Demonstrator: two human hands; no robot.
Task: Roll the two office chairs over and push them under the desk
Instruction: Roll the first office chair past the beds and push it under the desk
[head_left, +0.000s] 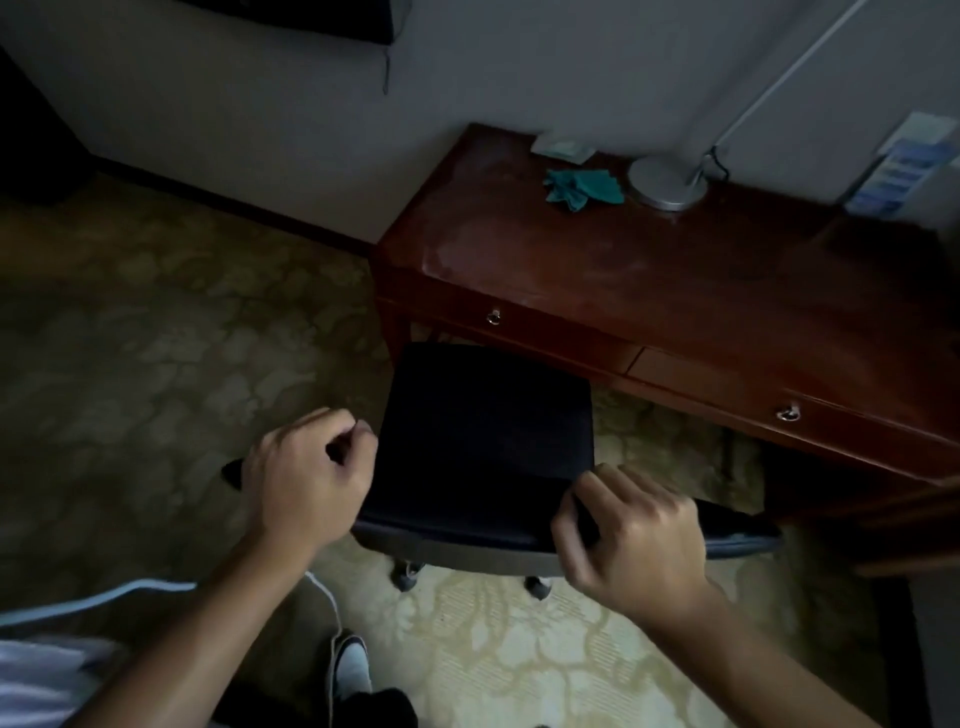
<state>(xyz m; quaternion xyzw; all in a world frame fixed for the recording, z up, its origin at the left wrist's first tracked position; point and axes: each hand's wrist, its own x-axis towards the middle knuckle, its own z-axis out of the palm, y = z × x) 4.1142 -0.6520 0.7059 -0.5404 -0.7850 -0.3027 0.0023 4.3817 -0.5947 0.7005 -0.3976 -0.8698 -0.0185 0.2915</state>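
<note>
One black office chair (488, 431) stands in front of a reddish-brown wooden desk (649, 280), its seat's front edge just below the left drawer. The chair is seen from above and behind, with two casters showing under it. My left hand (306, 478) is curled around the left part of the chair's backrest top. My right hand (634, 535) grips the top edge of the backrest on the right. A second chair is not in view.
On the desk lie a teal cloth (584, 189), a round lamp base (667, 183), a white card (562, 147) and a brochure stand (904, 166). Patterned carpet (156, 338) spreads to the left. My shoe (353, 670) is below the chair.
</note>
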